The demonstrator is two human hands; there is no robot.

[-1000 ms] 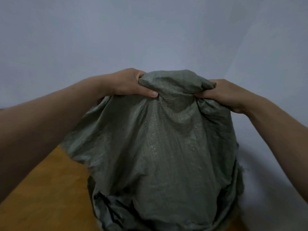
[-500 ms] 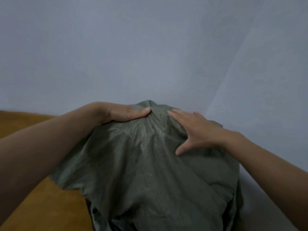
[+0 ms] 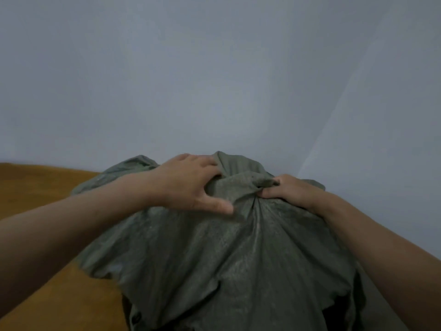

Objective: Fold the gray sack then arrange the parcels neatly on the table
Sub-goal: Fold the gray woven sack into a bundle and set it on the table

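The gray sack (image 3: 222, 254) bulges in a rumpled mound across the lower middle of the head view, its woven cloth gathered into a peak at the far end. My left hand (image 3: 191, 185) lies on that peak with fingers curled into the fabric and the thumb stretched along it. My right hand (image 3: 288, 191) pinches a twisted bunch of the cloth just right of the left hand. Dark shapes show under the sack's near hem at the bottom; I cannot tell what they are. No parcel is plainly visible.
A brown wooden table (image 3: 43, 187) runs along the left side and under the sack. A pale wall (image 3: 214, 80) fills the upper half, meeting a second wall in a corner (image 3: 334, 127) at the right.
The sack's top has sunk lower in the view. My right hand went from a grip to lying flat and now pinches the cloth again; my left hand has curled its fingers into the peak.
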